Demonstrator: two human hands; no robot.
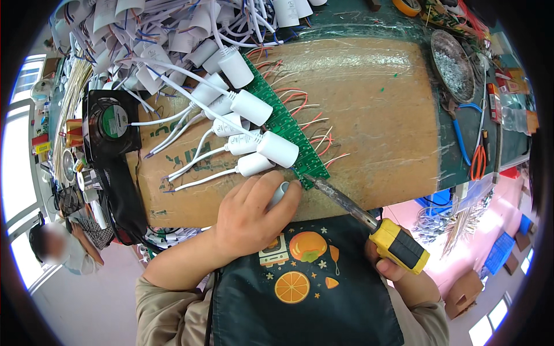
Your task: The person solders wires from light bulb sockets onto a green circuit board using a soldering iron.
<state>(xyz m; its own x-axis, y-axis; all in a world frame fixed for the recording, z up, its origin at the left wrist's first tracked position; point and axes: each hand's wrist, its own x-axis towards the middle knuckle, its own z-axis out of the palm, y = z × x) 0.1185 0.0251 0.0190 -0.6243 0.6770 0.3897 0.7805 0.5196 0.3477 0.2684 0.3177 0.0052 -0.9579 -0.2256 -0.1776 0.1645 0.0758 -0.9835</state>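
My right hand [385, 260] is wrapped round the grip of a yellow and black soldering gun [398, 247]. Its long metal barrel slants up left, and the tip meets the near corner of a long green circuit board strip [288, 130]. My left hand [254, 214] is closed round a white cylindrical housing [279, 195], mostly hidden by the fingers, right beside that corner. Several white housings with white cables [278, 149] lie along the board's left edge. Red and white wires [323, 138] stick out from its right edge.
Brown cardboard [381, 115] covers the bench under the board. A heap of white housings [173, 40] fills the back left, near a black fan [112, 121]. At right are a metal dish [453, 66], blue-handled pliers [460, 135] and orange-handled scissors [478, 161]. Another person [72, 248] sits far left.
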